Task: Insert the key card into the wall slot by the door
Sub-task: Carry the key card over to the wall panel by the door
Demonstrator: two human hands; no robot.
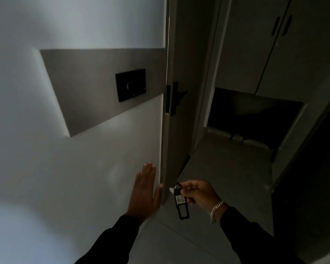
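My right hand (198, 193) pinches the top of a black key card tag (181, 201), which hangs down with a white label reading 402. A black wall panel (131, 84) with a round mark and a small red light sits on a grey recessed strip, well above and left of the card. Flat against the white wall, low down, rests my left hand (145, 191) with straight fingers and nothing in it. Its thumb touches the edge of the door (170, 130).
The grey door stands ajar, its black handle (176, 98) at mid height. Beyond it lies a dim hallway with a tiled floor (227, 178), tall cupboard doors (274, 44) at the back and a dark opening below them.
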